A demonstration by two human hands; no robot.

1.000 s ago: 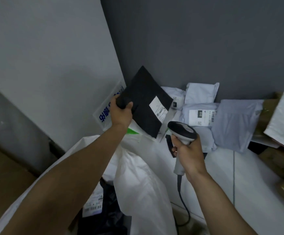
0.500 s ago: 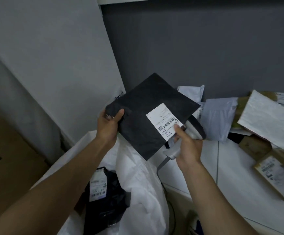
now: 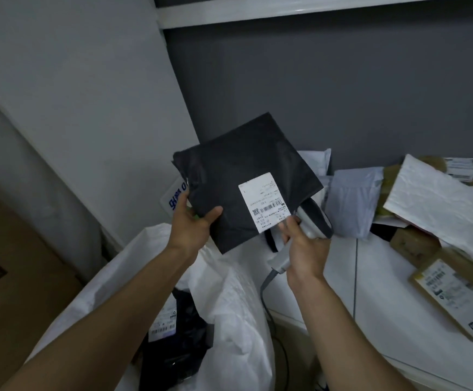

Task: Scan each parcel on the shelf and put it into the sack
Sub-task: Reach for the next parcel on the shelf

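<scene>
My left hand (image 3: 192,230) grips the lower left corner of a flat black parcel (image 3: 238,167) and holds it up above the sack, its white barcode label (image 3: 263,201) facing me. My right hand (image 3: 305,246) is wrapped round the handle of a grey barcode scanner (image 3: 312,224), whose head sits just behind the parcel's right edge, next to the label. Below, the white sack (image 3: 229,311) stands open with a dark labelled parcel (image 3: 173,342) lying inside.
On the white shelf (image 3: 339,280) to the right lie several parcels: grey and white poly mailers (image 3: 351,201), a crumpled white bag (image 3: 438,204) and a brown labelled box (image 3: 455,292). The scanner cable (image 3: 266,294) hangs over the shelf's front edge. A cardboard box (image 3: 12,272) stands at left.
My left hand has lifted the black parcel off the shelf and turned its label towards me. My right hand has brought the scanner up beside the label.
</scene>
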